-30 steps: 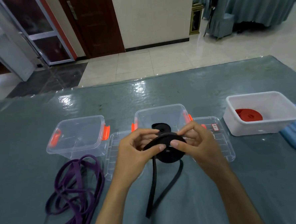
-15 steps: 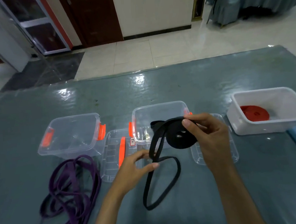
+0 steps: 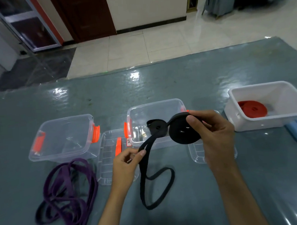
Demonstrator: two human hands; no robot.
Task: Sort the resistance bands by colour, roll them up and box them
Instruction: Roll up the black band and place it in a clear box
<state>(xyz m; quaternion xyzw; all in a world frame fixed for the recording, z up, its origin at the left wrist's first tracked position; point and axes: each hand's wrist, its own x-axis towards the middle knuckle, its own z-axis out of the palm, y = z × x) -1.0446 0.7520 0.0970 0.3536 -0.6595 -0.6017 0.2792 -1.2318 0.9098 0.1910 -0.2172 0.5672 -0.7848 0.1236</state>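
So the black band (image 3: 183,132) is about half rolled: a flat, tight disc of matte black strap with a tiny slit of a gap at its centre, held up in the air just in front of the middle clear box (image 3: 155,108). The right hand (image 3: 213,136) pinches that coil, thumb on the face, fingers curled round the back. From the coil's top edge the loose strap runs down-left as two flat layers, passes through the left hand (image 3: 126,164), which pinches it between thumb and fingers, and ends in a floppy loop lying on the grey-blue table cover (image 3: 211,73).

There's another black roll (image 3: 156,127) sitting inside the middle clear box, same flat-disc look.

The purple bands (image 3: 67,190) lie unrolled in a loose tangle at the left, in front of the left clear box (image 3: 63,121). The white tub (image 3: 264,91) at the right has a rolled red band (image 3: 252,108) in it. Two clear lids (image 3: 107,160) lie flat near the boxes.
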